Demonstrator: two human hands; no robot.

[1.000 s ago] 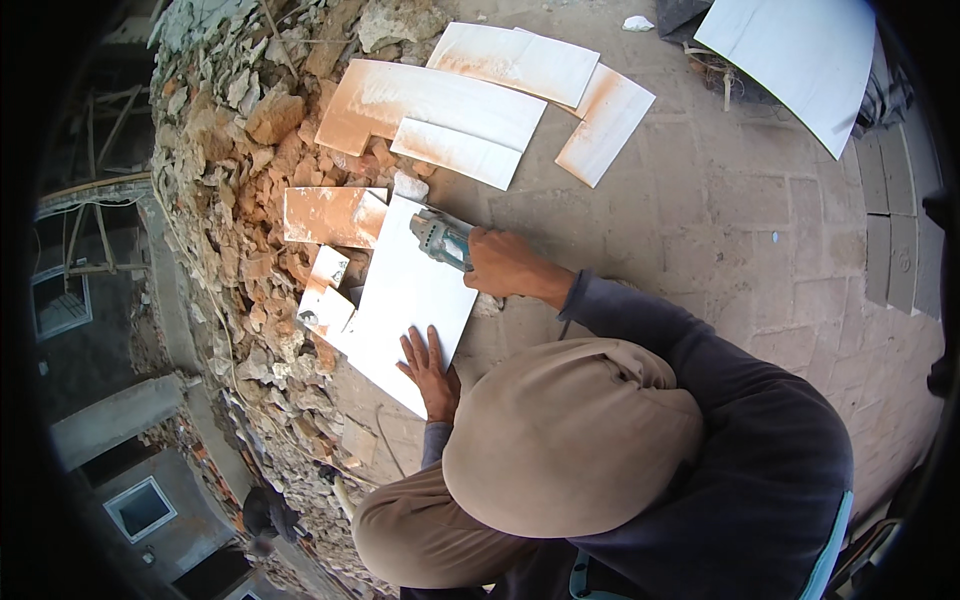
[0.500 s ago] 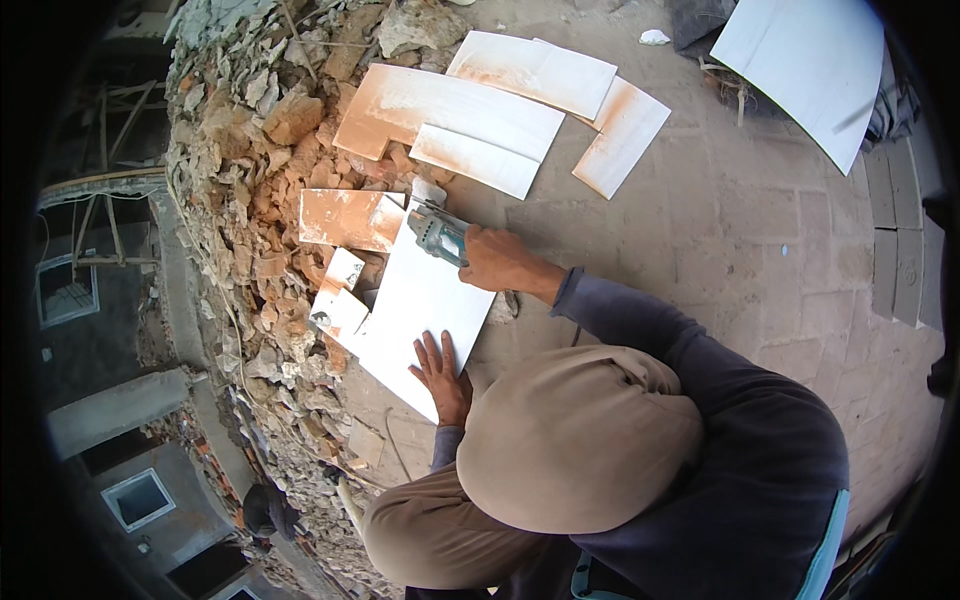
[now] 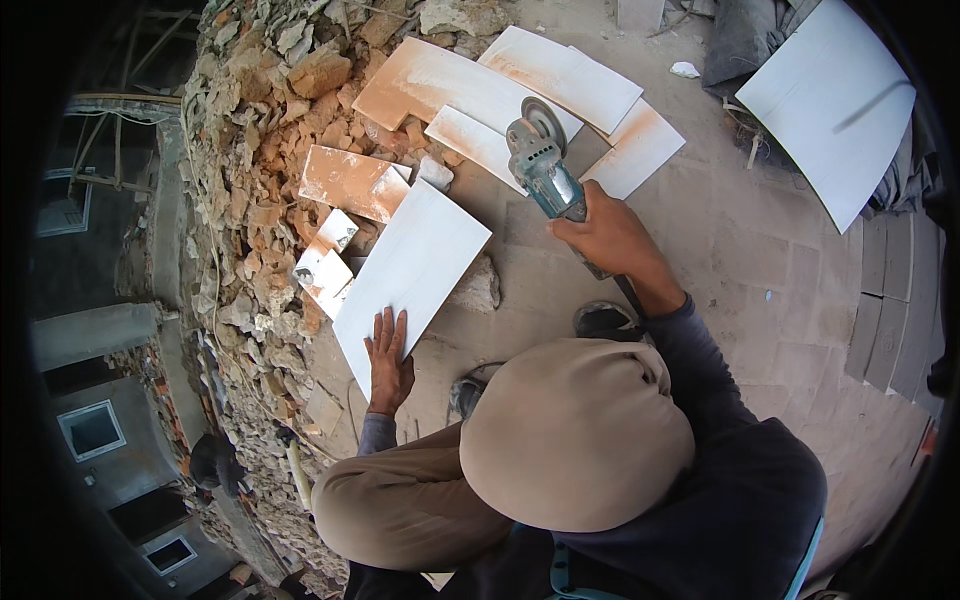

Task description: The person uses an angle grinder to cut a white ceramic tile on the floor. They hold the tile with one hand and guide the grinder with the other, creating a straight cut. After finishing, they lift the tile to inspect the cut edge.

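Note:
My right hand (image 3: 622,238) is wrapped round the body of a teal angle grinder (image 3: 548,178). The grinder's round disc (image 3: 543,126) points away from me, over the cut tile pieces at the far side. Flat on a white tile (image 3: 418,250) rests my left hand (image 3: 390,362), fingers stretched out near its close end. The tile lies slanted, with a stone (image 3: 476,284) by its right edge and a small pale chunk (image 3: 434,173) at its far corner. Whether the disc is spinning I cannot tell.
Broken brick and rubble (image 3: 270,190) are heaped along the left. Dusty cut tiles (image 3: 560,72) overlap at the far side; an orange-dusted piece (image 3: 350,182) and small white offcuts (image 3: 322,268) lie left of the tile. A large white tile (image 3: 830,100) leans at far right above paving (image 3: 740,270).
The grinder in my right hand has come off the white tile and moved right, its disc now turned away. My left hand still lies on the tile.

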